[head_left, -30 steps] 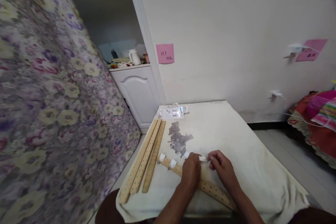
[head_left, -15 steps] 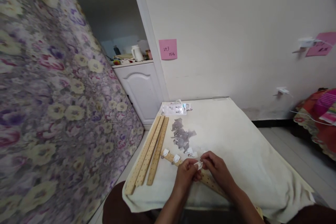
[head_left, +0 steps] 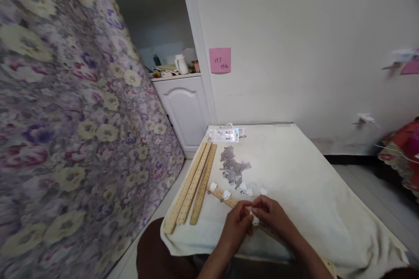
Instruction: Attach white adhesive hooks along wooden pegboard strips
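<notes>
A small white card tag [head_left: 255,219] is between my two hands, low over a perforated wooden strip [head_left: 231,202]. My left hand [head_left: 238,222] is closed, its thumb and forefinger pinched at the tag's edge. From the other side my right hand [head_left: 271,214] pinches at the same tag, the fingertips of both hands nearly touching. Fine detail between the fingers is too small to make out. Two similar white tags, one of them the left tag [head_left: 213,187], sit on the strip's far end with small metal pieces. Other loose white tags [head_left: 248,192] lie just beyond the hands.
Three perforated wooden strips [head_left: 193,187] lie along the left side of the cloth-covered table [head_left: 288,161]. Beyond my hands is a pile of small grey plastic bags [head_left: 232,166]. A clear package [head_left: 223,134] lies at the back edge. A floral curtain [head_left: 81,130] hangs at left.
My hands have drawn closer together, and the tag now hangs lower, beneath the right fingertips. The view has turned slightly left, shifting the scene rightward.
</notes>
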The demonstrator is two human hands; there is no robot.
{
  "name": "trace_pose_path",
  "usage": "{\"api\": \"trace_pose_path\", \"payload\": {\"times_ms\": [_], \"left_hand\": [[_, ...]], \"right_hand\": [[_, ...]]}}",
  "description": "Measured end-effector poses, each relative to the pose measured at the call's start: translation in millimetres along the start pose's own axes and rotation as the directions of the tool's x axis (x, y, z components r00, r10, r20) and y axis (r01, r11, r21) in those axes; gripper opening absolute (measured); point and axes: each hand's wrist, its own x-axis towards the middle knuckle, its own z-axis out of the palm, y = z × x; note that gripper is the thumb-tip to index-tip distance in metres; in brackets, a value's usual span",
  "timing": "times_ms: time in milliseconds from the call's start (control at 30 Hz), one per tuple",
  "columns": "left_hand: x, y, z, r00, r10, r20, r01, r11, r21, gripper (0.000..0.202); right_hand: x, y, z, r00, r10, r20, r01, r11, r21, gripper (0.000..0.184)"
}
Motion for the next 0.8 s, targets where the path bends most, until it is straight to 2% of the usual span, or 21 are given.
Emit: {"api": "trace_pose_path", "payload": {"times_ms": [67, 167, 300, 400, 500, 567, 667, 800], "left_hand": [[-0.8, -2.6, 0.9, 1.0, -0.002, 0.022, 0.002, 1.0, -0.031, 0.034], [-0.2, -8.4, 0.6, 1.0, -0.012, -0.011, 0.012, 0.998, -0.055, 0.035], [-0.8, -12.5, -2.8, 0.997, -0.033, -0.063, 0.029, 0.998, -0.058, 0.035], [-5.6, -10.0, -11.2, 0.992, -0.034, -0.118, 0.032, 0.999, -0.022, 0.032], [-14.4, -5.7, -25.1, 0.968, 0.044, -0.248, 0.0, 0.984, 0.177, 0.024], [-20.9, -4.8, -33.7, 0.947, 0.136, -0.289, -0.027, 0.935, 0.353, 0.022], [-27.8, -9.1, -39.5, 0.935, 0.239, -0.261, -0.061, 0.835, 0.547, 0.02], [-28.0, -19.2, -36.0, 0.937, 0.285, -0.202, -0.075, 0.728, 0.681, 0.015]], "right_hand": [[-0.4, 1.9, 2.2, 0.997, 0.054, 0.047, -0.059, 0.994, 0.091, 0.015], [-2.8, 1.7, 4.3, 0.987, 0.093, 0.129, -0.114, 0.979, 0.169, 0.016], [-4.4, -0.7, 6.8, 0.981, 0.058, 0.187, -0.078, 0.992, 0.1, 0.01], [-0.2, -2.0, 10.0, 0.988, 0.029, 0.153, -0.029, 1.0, -0.001, 0.003], [9.5, -2.7, 14.5, 0.999, 0.013, 0.032, -0.008, 0.992, -0.128, 0.004], [17.4, -2.0, 18.2, 0.999, 0.007, -0.032, -0.013, 0.982, -0.189, 0.005], [27.6, 1.7, 24.2, 0.997, 0.022, -0.073, -0.038, 0.973, -0.226, 0.008], [34.1, 9.5, 29.3, 0.994, 0.017, -0.106, -0.046, 0.96, -0.277, 0.01]]}}
